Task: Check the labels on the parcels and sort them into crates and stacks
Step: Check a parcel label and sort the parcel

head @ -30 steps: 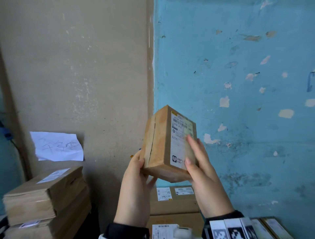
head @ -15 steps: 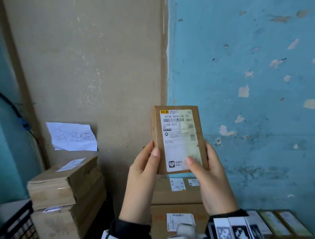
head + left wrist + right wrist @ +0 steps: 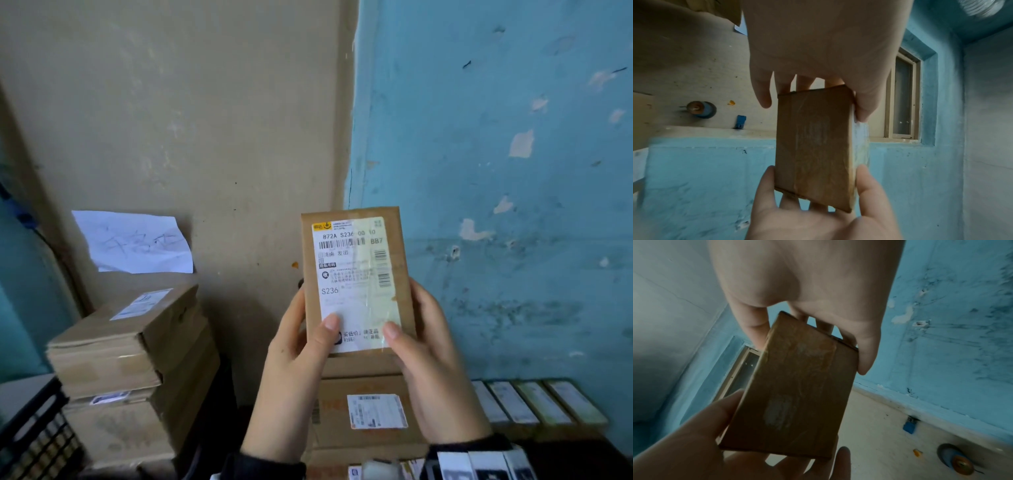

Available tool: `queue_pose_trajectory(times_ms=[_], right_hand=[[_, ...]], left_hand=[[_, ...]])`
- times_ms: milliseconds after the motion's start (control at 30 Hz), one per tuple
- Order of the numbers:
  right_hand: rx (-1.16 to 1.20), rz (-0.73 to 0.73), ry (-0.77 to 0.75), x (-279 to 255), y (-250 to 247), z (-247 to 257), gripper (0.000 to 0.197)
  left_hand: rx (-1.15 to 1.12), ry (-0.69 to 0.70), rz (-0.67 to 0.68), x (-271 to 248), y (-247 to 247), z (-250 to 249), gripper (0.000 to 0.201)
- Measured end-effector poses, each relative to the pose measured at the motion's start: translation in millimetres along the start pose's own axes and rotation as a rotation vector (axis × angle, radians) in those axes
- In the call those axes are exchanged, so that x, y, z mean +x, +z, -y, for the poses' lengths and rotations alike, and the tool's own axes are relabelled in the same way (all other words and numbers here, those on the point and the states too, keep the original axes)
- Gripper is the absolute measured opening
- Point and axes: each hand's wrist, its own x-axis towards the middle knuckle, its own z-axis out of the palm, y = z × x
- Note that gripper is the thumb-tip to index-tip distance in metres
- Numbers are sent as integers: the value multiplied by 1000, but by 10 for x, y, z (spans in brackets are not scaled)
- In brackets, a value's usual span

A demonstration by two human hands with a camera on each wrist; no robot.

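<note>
A small brown cardboard parcel (image 3: pixel 356 284) is held upright in front of the wall, its white shipping label (image 3: pixel 352 274) facing me and reading "S236". My left hand (image 3: pixel 301 346) grips its lower left edge, thumb on the label and fingers behind. My right hand (image 3: pixel 418 342) grips the lower right edge the same way. In the left wrist view the parcel (image 3: pixel 813 146) shows its taped side between the left hand (image 3: pixel 818 48) above and the right hand (image 3: pixel 818 219) below. The right wrist view shows the parcel (image 3: pixel 797 394) between right hand (image 3: pixel 807 280) and left hand (image 3: pixel 694 451).
A stack of cardboard boxes (image 3: pixel 130 346) stands at the left under a handwritten paper sheet (image 3: pixel 137 243). A black crate (image 3: pixel 30 431) sits at the lower left. A labelled box (image 3: pixel 373 411) lies below the hands. Several flat parcels (image 3: pixel 534 404) line the blue wall at right.
The parcel has been turned from edge-on until its label faces me squarely. Both thumbs have shifted onto the label's lower part, and my view has panned left.
</note>
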Motion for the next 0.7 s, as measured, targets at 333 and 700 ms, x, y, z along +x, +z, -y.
queue_pose_trajectory(times_ms=[333, 700], right_hand=[[-4, -18, -28, -242, 171, 56, 50], [-75, -53, -83, -890, 397, 655, 55]], left_hand=[[13, 44, 45, -210, -110, -135, 44], [-8, 129, 110, -793, -6, -635, 40]])
